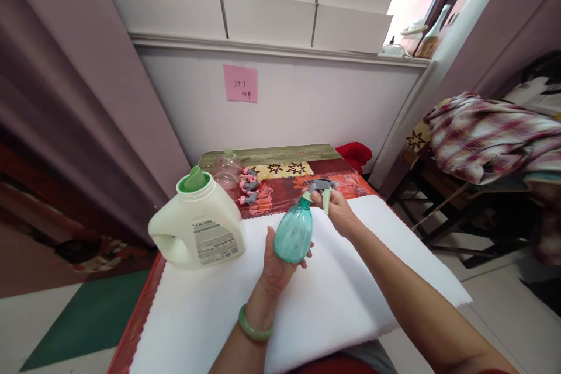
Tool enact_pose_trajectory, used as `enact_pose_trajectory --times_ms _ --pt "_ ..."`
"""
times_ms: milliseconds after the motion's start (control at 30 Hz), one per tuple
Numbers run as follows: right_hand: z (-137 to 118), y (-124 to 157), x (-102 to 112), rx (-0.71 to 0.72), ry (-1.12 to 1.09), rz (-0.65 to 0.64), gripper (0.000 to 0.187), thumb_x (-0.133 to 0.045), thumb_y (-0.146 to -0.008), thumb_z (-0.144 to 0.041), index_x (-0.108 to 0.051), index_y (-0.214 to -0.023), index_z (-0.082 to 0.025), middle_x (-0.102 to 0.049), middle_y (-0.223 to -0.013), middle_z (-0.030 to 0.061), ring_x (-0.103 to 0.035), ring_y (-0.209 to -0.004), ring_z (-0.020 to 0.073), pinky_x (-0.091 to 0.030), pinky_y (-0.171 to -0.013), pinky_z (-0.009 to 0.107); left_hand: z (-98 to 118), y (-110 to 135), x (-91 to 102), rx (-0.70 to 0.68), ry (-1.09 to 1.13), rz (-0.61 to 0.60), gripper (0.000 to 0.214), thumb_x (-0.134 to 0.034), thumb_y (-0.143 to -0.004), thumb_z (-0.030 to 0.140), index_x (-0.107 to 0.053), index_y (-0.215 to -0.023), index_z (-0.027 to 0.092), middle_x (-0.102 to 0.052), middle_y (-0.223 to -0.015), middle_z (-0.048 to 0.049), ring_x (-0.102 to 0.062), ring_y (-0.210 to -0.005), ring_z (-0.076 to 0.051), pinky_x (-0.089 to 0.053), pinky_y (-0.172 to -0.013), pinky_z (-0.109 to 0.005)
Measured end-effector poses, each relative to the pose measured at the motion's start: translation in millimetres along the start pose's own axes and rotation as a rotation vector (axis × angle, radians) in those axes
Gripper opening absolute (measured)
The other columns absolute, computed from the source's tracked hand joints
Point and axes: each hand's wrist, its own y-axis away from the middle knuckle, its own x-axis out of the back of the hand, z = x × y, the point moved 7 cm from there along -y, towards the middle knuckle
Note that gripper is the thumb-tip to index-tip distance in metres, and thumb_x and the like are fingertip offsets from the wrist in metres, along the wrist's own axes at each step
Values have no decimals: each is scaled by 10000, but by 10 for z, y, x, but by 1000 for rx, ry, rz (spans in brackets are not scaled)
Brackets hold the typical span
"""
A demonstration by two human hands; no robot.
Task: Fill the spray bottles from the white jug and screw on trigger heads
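Teal spray btl (293, 235) is tilting above the white cloth (350, 280), right in front of the person, base pointing down-L, neck up-R. L hand (276, 267) is cupping the base from below, palm up, fingers part-open & curling round the far side; a green bangle (255, 327) is circling that wrist. R hand (337, 209) is bending its fingers round the grey spray head (321, 184), by its pale green trigger (326, 201); head's meeting the neck, but I'm not seeing how tight it's sitting. L of the btl, a big off-white jug (204, 219) is standing upright, green piece (195, 179) poking from its mouth. Behind, pinkish see-thru btls w/ 3 pink-&-grey spray heads (250, 186) are lying on the red tablecloth (284, 193). Pink note (241, 84) marked "357" is sticking to the wall (307, 102); plaid fabric (491, 134) is lying bunched far R.
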Motion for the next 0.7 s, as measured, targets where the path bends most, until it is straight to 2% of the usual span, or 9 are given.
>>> enact_pose_trajectory --times_ms 300,533,700 --pt "75 -22 65 -30 -43 110 502 -825 -665 -680 -715 -789 -205 -747 -812 56 -685 -788 234 -550 -815 404 -19 -20 30 1 7 -17 877 -439 -844 815 -681 -1165 36 -758 -882 -236 -719 -671 -271 -498 -441 -285" --pt "71 14 -5 -17 -34 79 498 -851 -640 -658 -719 -813 -210 -749 -851 52 -700 -896 267 -554 -845 418 -4 -15 38 2 12 8 897 -427 -845 818 -684 -1159 17 -753 -869 -243 -712 -658 -268 -498 -436 -287" --pt "69 -10 1 -9 -21 34 475 -860 -645 -631 -732 -835 -215 -745 -846 44 -695 -888 258 -554 -848 413 -3 -9 32 11 12 -6 878 -414 -854 815 -699 -1133 33 -758 -863 -234 -709 -655 -262 -492 -433 -282"
